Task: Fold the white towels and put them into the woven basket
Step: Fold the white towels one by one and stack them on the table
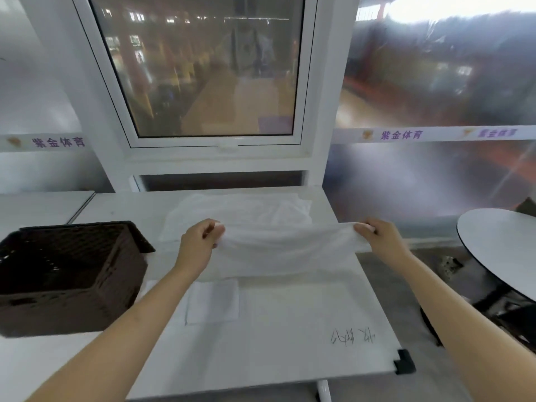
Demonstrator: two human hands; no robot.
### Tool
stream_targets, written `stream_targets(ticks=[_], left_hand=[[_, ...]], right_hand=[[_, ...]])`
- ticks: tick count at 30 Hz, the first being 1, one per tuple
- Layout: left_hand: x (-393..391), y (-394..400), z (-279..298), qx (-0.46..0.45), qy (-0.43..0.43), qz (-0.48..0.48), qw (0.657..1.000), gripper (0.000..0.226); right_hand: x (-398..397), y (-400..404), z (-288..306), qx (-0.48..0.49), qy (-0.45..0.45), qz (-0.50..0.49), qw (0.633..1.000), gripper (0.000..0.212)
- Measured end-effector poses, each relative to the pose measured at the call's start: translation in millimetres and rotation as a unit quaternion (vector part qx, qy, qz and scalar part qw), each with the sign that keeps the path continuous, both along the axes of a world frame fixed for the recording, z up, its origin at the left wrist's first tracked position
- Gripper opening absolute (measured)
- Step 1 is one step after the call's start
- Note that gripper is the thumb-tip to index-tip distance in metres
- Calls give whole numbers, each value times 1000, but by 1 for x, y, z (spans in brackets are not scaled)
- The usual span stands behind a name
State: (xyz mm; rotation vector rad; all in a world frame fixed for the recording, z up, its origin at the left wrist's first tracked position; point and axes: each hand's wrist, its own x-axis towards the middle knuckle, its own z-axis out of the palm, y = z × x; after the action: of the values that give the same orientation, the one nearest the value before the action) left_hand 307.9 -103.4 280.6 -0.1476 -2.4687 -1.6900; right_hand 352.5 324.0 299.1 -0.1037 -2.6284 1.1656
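Both grips are closed in pinches: the left hand (200,242) and the right hand (380,237) each hold a top corner of a white towel (284,250), stretched between them at frame centre with its lower part draping onto the tabletop (290,329). If either pinch slips, I'd expect that corner to drop and the fold to go crooked. The right hand sits close to the tabletop's right edge, so a dropped corner there could slide off toward the floor. Behind, at upper centre, more loose towels (240,210) lie heaped and could get dragged along. A folded towel (213,300) lies near the left forearm. The woven basket (66,274) stands at frame left with its mouth open.
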Motion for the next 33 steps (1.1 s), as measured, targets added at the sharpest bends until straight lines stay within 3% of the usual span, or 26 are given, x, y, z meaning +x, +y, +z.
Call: stream_targets(ticks=[3, 8, 14, 24, 33], left_hand=[[53, -5, -34, -58, -18, -9, 998, 18], [118, -7, -75, -67, -62, -21, 996, 16], [143, -4, -91, -64, -83, -29, 994, 15], [99, 16, -115, -57, -108, -20, 992, 14], [-3, 50, -152, -119, -138, -1, 983, 19]], right_hand=[[51, 7, -28, -6, -36, 10, 999, 22], [114, 4, -63, -22, -86, -2, 996, 18], [146, 2, -85, -38, -109, -20, 993, 12], [123, 11, -102, -64, -110, -78, 989, 7], [17, 31, -157, -83, -146, -99, 981, 11]])
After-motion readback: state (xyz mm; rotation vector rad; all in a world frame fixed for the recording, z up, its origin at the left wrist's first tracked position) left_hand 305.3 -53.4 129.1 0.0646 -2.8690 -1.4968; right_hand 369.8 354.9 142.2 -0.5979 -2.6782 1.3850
